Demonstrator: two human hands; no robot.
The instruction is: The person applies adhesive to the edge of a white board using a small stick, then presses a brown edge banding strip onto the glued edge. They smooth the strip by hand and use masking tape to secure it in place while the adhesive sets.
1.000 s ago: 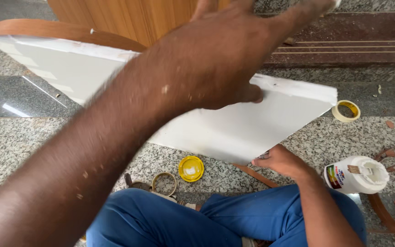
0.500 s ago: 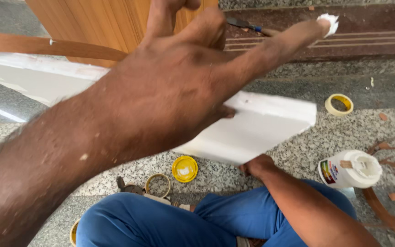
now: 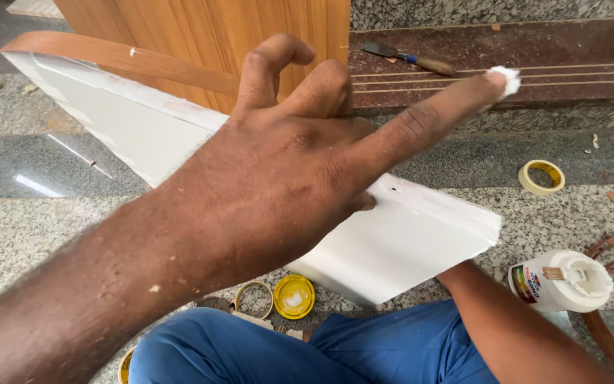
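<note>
Floor [image 3: 51,235]: speckled grey granite with a darker polished band across the middle left of the frame; a reddish-brown stone step runs along the upper right.

Wooden panel [image 3: 200,35]: upright, light brown grain, top centre of the frame.

White board [image 3: 406,249]: long and flat, slanting from the upper left down to the lower centre right, its near corner above the person's blue trousers [image 3: 364,348]. A brown edge-band strip [image 3: 115,57] runs along its far edge at the upper left.

Left hand [image 3: 286,171]: raised in the centre of the frame, in front of the board, forearm entering from the lower left. It is unclenched and grips nothing; the index finger is stretched toward the upper right with a dab of white glue [image 3: 507,78] on its tip, the other fingers curled loosely.

Right hand: hidden beneath the board's near corner at the lower right; only the forearm [image 3: 513,327] shows, so whether it clasps the board cannot be told.

White glue bottle [image 3: 559,281]: lying on its side at the lower right, mouth crusted white, just beside the forearm.

Chisel [image 3: 406,58]: on the step, upper right, wooden handle.

Masking tape roll [image 3: 541,176]: on the floor at right.

Yellow lid [image 3: 293,296]: on the floor at lower centre, beside a ring-shaped lid [image 3: 254,297].
</note>
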